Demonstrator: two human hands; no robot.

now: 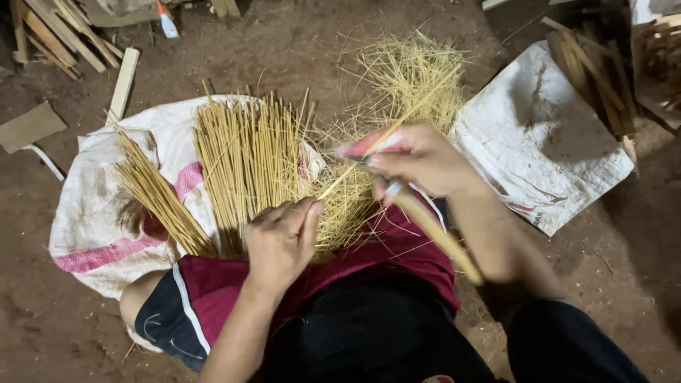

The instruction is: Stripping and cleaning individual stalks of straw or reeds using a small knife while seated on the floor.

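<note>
While the left hand (282, 240) pinches its lower end, the bamboo strip (386, 135) slants up-right, right hand (418, 162) clenching a knife (418, 213).

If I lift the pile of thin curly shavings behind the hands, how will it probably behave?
The shavings pile looks very light for its bulk: it is fine, airy, tangled strands. It would probably come up floppy, in a clump, shedding loose wisps. Unlike the straight sticks beside it, it seems unlikely to roll.

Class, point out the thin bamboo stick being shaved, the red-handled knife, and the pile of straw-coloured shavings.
Thin bamboo stick (397, 126), head view, mid-length.
Red-handled knife (362, 147), head view, handle.
Straw-coloured shavings pile (411, 71), head view, centre.
</note>
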